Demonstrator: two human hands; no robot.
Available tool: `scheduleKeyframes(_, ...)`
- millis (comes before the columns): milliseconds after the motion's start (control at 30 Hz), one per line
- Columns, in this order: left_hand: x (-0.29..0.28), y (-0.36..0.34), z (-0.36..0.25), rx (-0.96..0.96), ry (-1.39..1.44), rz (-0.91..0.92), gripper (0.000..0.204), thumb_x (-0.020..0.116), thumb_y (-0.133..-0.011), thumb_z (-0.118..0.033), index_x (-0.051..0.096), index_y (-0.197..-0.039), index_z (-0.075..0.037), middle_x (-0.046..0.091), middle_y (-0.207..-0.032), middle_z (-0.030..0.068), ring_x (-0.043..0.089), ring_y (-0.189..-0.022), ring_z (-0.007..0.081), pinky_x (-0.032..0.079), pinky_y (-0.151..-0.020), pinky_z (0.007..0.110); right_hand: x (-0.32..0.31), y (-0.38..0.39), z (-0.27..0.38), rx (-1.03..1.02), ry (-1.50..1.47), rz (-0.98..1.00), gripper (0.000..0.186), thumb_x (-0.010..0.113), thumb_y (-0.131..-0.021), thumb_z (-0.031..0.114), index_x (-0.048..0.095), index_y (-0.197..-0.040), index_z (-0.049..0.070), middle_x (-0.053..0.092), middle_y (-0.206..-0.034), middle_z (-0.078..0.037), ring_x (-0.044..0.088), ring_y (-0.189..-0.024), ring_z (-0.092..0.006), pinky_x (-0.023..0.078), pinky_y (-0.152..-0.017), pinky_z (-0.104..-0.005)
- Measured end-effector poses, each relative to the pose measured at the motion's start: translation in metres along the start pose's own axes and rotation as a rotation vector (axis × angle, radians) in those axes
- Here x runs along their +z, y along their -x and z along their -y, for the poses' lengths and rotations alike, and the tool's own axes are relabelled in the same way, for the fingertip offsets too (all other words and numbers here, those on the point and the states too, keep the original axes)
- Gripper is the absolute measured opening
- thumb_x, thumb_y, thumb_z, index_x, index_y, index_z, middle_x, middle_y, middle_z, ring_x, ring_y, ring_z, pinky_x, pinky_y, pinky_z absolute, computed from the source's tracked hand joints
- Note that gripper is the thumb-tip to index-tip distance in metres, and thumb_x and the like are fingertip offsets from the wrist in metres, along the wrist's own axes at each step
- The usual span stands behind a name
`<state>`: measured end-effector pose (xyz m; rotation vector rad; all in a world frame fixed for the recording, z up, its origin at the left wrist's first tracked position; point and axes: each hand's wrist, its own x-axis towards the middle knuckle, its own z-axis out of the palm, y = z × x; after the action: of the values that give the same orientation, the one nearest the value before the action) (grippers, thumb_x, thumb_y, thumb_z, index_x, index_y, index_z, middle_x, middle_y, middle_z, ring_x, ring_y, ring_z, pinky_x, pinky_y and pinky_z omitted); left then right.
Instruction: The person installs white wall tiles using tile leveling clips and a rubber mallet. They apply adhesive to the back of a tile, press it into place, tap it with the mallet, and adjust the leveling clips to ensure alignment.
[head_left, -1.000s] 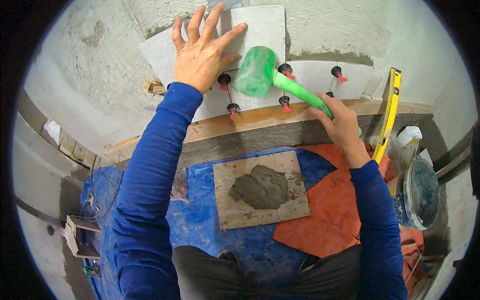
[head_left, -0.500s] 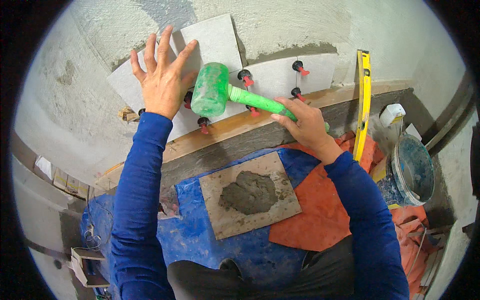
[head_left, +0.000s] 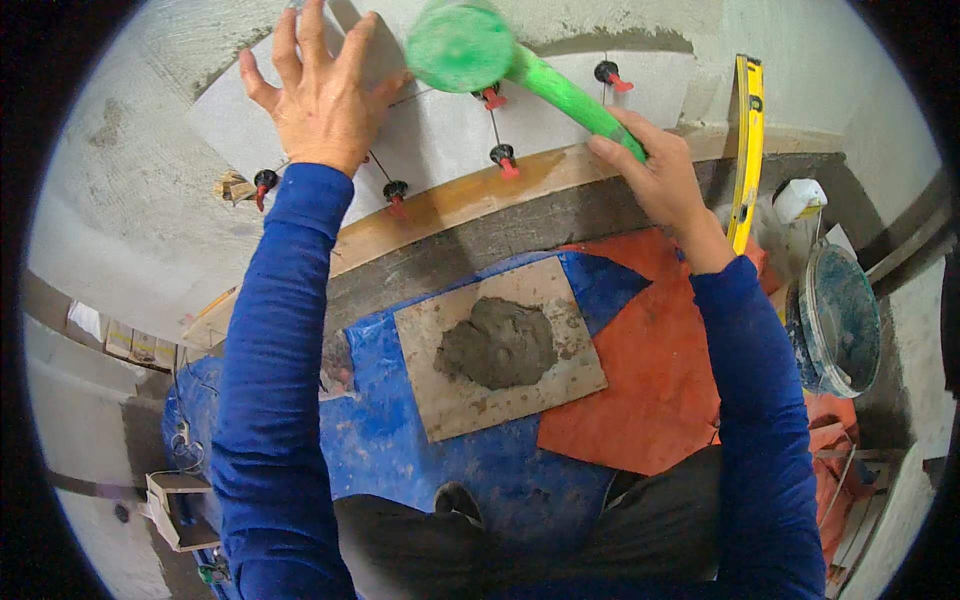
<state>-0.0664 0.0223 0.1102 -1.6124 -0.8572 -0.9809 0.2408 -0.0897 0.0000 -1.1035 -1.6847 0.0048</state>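
Near the top of the view my left hand (head_left: 320, 105) rests with spread fingers on a pale grey tile (head_left: 235, 110) against the wall. My right hand (head_left: 650, 170) grips the handle of a green rubber mallet (head_left: 460, 48), whose blurred head is beside my left hand, over the tiles. Black clips with red levers (head_left: 506, 158) sit along the tile joints. A wooden batten (head_left: 470, 200) runs beneath the tile row.
A mortar mound (head_left: 495, 340) lies on a board (head_left: 440, 410) atop blue (head_left: 365, 450) and orange (head_left: 650, 390) sheets. At right are a yellow level (head_left: 748, 140), a bucket (head_left: 840, 310) and a white container (head_left: 798, 200). A small box (head_left: 178, 505) lies at lower left.
The mallet has swung up toward the top of the view. The wall and tiles sit further left and higher in the picture, with my left hand still on the tile.
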Motion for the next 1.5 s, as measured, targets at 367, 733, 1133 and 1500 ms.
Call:
scheduleKeyframes(367,0.004,0.005,-0.006,-0.029,-0.03,0.016,0.059,0.083,-0.067,-0.016,0.066,-0.123,-0.022,0.038,-0.16,0.0132,0.03,-0.149,0.0356,0.012,-0.125,0.058,0.011,-0.003,-0.011,0.048,0.134,0.019,0.055,0.068,-0.096,0.053,0.073,-0.122,0.004,0.074,-0.1,-0.023,0.072,-0.092,-0.0404,0.056,-0.082,-0.0438)
scheduleKeyframes(733,0.004,0.008,-0.021,-0.107,-0.1,0.032,0.076,0.088,-0.061,-0.015,0.061,-0.132,-0.019,0.032,-0.164,0.0148,0.025,-0.152,0.0365,0.011,-0.124,0.062,0.006,-0.003,-0.009,0.061,0.112,0.006,0.053,0.071,-0.094,0.05,0.073,-0.121,0.004,0.074,-0.098,-0.023,0.073,-0.088,-0.0374,0.056,-0.08,-0.0417)
scheduleKeyframes(1133,0.015,0.014,-0.033,-0.154,-0.08,0.02,0.069,0.069,-0.072,0.002,0.057,-0.138,-0.018,0.031,-0.165,0.0159,0.025,-0.153,0.0361,0.008,-0.124,0.062,0.005,0.01,-0.014,0.058,0.089,0.036,0.049,0.072,-0.095,0.046,0.072,-0.124,0.006,0.074,-0.101,-0.022,0.073,-0.093,-0.0372,0.055,-0.083,-0.0411)
scheduleKeyframes(1500,0.018,0.019,-0.039,-0.22,-0.018,0.015,0.068,0.073,-0.078,-0.01,0.055,-0.143,-0.018,0.035,-0.163,0.0155,0.026,-0.152,0.0391,0.011,-0.124,0.063,0.005,0.007,0.0,0.058,0.098,-0.026,0.048,0.071,-0.096,0.043,0.071,-0.123,0.004,0.074,-0.095,-0.02,0.073,-0.085,-0.0332,0.055,-0.08,-0.0397)
